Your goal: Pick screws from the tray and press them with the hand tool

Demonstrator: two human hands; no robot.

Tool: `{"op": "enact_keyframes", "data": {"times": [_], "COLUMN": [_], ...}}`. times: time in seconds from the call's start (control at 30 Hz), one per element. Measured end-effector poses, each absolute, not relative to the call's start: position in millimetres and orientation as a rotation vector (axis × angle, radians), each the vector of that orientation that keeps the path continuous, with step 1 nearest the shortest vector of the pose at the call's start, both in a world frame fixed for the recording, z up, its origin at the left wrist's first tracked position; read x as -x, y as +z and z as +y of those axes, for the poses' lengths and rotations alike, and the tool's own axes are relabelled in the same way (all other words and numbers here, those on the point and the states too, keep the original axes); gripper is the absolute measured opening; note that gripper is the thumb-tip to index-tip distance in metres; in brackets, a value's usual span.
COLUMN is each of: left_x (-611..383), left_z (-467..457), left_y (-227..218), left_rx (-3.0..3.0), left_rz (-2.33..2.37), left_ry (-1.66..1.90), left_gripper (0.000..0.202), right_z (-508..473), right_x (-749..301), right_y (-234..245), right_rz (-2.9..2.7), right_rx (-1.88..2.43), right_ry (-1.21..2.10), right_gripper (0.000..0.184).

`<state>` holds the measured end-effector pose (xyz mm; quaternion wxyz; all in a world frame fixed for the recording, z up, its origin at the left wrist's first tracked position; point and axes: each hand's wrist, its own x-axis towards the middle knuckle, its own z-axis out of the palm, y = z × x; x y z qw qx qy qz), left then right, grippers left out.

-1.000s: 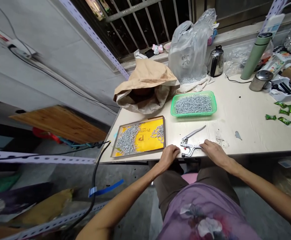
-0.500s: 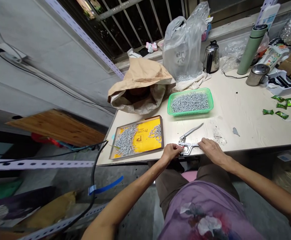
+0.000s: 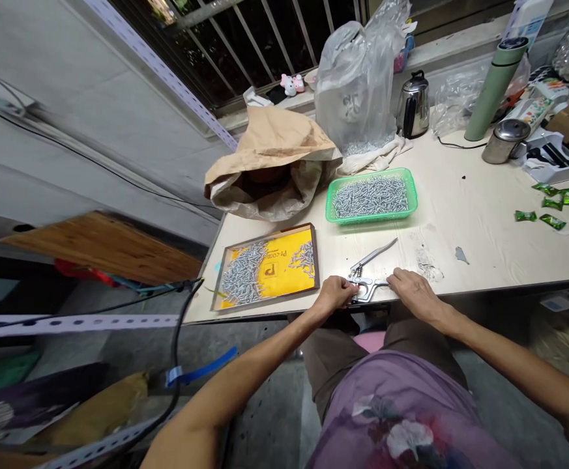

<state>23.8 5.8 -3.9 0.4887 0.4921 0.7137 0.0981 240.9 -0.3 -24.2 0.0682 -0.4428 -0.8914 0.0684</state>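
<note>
A metal plier-like hand tool (image 3: 369,273) lies near the front edge of the pale table (image 3: 484,247), one handle raised and pointing back right. My left hand (image 3: 334,294) is curled at the tool's jaw end, fingertips pinched together there; what they pinch is too small to make out. My right hand (image 3: 414,292) rests on the tool's lower handle with its fingers closed over it. Left of my hands sits a shallow yellow-bottomed cardboard tray (image 3: 268,267) with piles of small silver screws. Behind the tool stands a green plastic basket (image 3: 371,195) full of the same screws.
A crumpled brown paper sack (image 3: 272,163) and a clear plastic bag (image 3: 355,85) stand at the back. A kettle (image 3: 412,107), green flask (image 3: 494,81), steel cup (image 3: 504,142) and green sweets (image 3: 545,207) lie to the right. A black cable (image 3: 176,365) hangs left of the table.
My left hand has slid right from the table edge to the tool's jaws and closed there. The right hand stays on the handle. The view has shifted slightly.
</note>
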Motion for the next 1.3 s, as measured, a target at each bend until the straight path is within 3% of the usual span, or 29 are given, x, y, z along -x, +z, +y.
{"op": "enact_keyframes", "data": {"times": [0.77,1.07,1.3], "left_x": [-27,-19,-18], "left_z": [-5,-26,-33], "left_y": [-6,-5,-2], "left_rx": [-0.648,-0.636,-0.632], "left_rz": [1.689,1.64,1.644], "left_ry": [0.433,0.746,0.76], "left_gripper": [0.02,0.035,0.052], "right_z": [-4,-8,0], "right_x": [-237,-240,-247], "right_y": [-19,-27,-33], "right_rz": [-2.67,-2.614,-2.62], "right_rx": [1.354,1.249,0.993], "right_ry": [0.162,0.048,-0.066], "right_gripper": [0.021,0.024,0.031]}}
